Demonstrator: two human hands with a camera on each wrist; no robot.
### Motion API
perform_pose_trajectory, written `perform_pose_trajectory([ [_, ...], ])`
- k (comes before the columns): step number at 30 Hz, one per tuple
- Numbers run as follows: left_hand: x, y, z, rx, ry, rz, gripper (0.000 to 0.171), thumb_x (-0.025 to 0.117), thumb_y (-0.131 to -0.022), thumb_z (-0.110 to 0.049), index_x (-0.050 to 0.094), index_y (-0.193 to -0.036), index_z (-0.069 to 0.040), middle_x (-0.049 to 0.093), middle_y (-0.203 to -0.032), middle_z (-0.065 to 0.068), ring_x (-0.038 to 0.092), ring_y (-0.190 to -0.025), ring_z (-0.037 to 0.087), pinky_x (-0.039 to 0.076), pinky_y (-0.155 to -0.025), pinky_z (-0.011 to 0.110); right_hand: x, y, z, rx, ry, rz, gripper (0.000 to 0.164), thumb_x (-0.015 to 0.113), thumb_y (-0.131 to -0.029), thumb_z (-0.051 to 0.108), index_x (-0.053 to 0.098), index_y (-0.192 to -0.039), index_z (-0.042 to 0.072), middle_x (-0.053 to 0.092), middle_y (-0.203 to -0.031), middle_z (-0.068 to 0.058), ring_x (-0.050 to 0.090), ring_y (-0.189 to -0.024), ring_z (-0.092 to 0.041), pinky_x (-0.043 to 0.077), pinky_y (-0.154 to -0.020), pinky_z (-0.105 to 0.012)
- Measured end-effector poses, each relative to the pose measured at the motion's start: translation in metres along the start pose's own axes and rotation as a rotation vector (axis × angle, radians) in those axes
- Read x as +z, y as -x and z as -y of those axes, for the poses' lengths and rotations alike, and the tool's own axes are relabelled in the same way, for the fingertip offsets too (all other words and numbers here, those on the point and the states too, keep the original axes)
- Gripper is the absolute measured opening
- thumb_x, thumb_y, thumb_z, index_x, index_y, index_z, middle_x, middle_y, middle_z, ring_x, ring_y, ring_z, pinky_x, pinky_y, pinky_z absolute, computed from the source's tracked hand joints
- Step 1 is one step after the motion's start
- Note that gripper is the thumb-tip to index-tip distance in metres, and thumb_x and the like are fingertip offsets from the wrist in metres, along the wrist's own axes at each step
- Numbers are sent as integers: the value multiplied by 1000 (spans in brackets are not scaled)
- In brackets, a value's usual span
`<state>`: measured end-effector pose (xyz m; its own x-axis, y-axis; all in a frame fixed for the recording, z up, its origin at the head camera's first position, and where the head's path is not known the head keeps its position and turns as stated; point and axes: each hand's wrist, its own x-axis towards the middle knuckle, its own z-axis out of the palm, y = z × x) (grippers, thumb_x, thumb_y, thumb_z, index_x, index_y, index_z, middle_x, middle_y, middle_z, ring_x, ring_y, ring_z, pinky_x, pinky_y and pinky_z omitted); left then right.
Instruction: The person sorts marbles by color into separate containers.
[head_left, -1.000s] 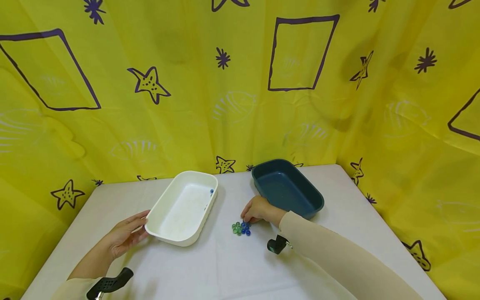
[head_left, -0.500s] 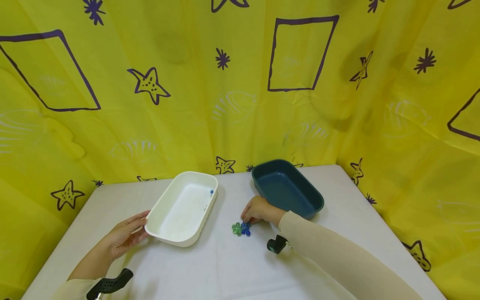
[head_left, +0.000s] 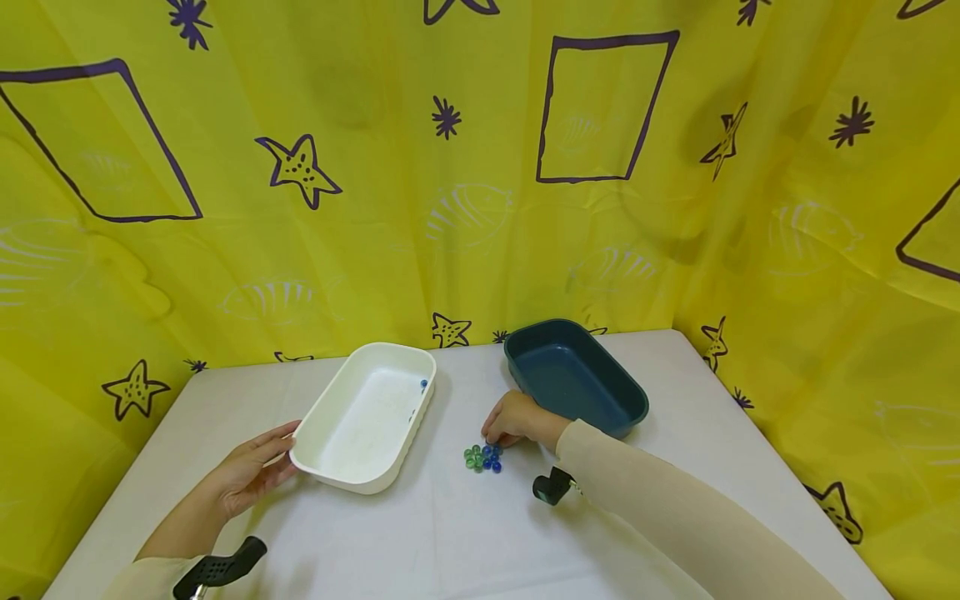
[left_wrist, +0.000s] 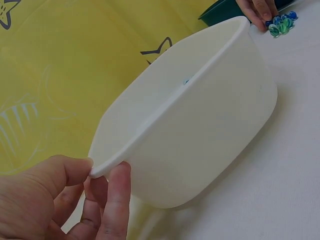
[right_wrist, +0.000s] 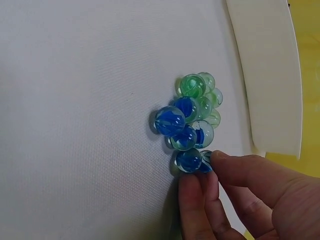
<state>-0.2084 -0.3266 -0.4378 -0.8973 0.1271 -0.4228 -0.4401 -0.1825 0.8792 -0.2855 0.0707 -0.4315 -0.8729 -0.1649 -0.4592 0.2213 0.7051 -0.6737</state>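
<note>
At the left, my left hand [head_left: 251, 467] pinches the near left rim of a white plastic tray [head_left: 386, 477], thumb on top and fingers beneath the edge. One small blue marble [head_left: 423, 383] shows inside that tray at its right side. My right hand [head_left: 517, 419] reaches down to a cluster of glass marbles on the cloth. In the right wrist view, thumb and fingers pinch a blue marble [right_wrist: 206, 161] at the cluster's edge, partly hidden by the thumb. Several other blue marbles [right_wrist: 169, 121] lie against it, beside several green marbles [right_wrist: 192, 86].
A dark teal tray [head_left: 573, 379] stands behind my right hand, its near side partly covered by the wrist. White cloth [head_left: 450, 533] covers the table. A yellow patterned curtain [head_left: 375, 250] hangs along the back and sides. Black wrist mounts [head_left: 221, 569] stick out from both sleeves.
</note>
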Motion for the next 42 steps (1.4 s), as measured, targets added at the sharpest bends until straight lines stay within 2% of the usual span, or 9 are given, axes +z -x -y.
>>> perform_pose_trajectory([
  [10, 1, 1, -1, -2, 4, 2, 25, 59, -100, -16, 75, -93, -35, 65, -100, -9, 65, -88, 8, 58, -83, 22, -1, -2, 1, 15, -38, -12, 7, 77, -80, 0, 77, -88, 0, 73, -76, -6, 62, -65, -11, 60, -67, -24],
  [24, 2, 1, -2, -8, 4, -5, 25, 59, -100, -16, 75, -93, -34, 65, -100, -8, 64, -88, 8, 58, -83, 23, -5, 1, 7, 26, -64, -15, 8, 74, -85, 4, 77, -92, 1, 73, -83, -8, 66, -67, -14, 59, -66, -22],
  [33, 3, 1, -1, -7, 5, -2, 25, 59, -99, -16, 75, -93, -34, 65, -100, -8, 64, -88, 8, 58, -83, 23, -10, 3, 14, 46, -139, 43, 5, 72, -86, 1, 76, -89, 0, 74, -84, -10, 70, -69, -16, 60, -67, -23],
  [42, 3, 2, -1, -8, -2, -10, 26, 59, -100, -16, 75, -92, -35, 65, -99, -9, 64, -88, 7, 58, -82, 22, -9, 3, 20, 35, -193, 70, 12, 71, -88, 3, 75, -98, -3, 74, -89, -12, 67, -67, -14, 60, -71, -23],
])
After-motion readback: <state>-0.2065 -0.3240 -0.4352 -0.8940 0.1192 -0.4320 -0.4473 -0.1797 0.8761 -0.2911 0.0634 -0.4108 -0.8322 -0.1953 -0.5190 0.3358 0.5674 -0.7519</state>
